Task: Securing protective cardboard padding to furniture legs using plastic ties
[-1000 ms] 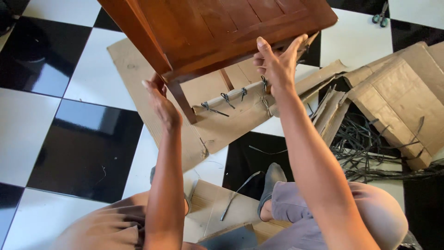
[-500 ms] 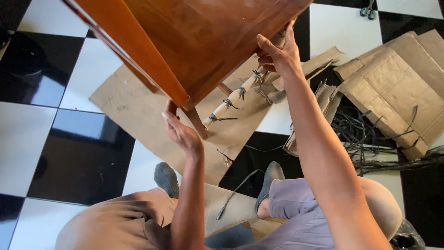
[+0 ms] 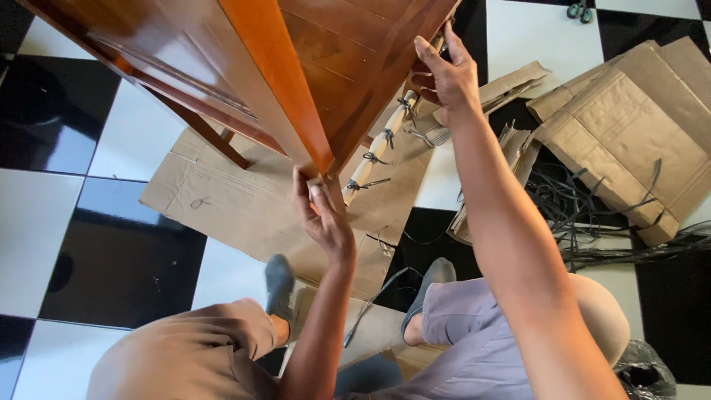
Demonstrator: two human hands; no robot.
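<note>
I hold a polished brown wooden table (image 3: 296, 59) tilted up over the floor. My left hand (image 3: 322, 218) grips its near corner where a leg (image 3: 335, 194) joins. At the far edge of the top my right hand (image 3: 444, 70) is closed on the table. One table leg (image 3: 381, 141) is wrapped in cardboard tied with several dark strings. Another bare leg (image 3: 204, 130) reaches down to a flat cardboard sheet (image 3: 244, 204) on the floor.
Black and white checkered floor tiles (image 3: 118, 252) lie below. Folded cardboard pieces (image 3: 622, 118) and a tangle of dark straps (image 3: 592, 222) are at the right. Scissors (image 3: 578, 11) lie at the top right. My knees and grey-socked feet (image 3: 280, 285) are at the bottom.
The table has tipped further toward me and turned, showing its side rail. My left hand moved right along the edge to the corner; my right hand stayed on the far edge.
</note>
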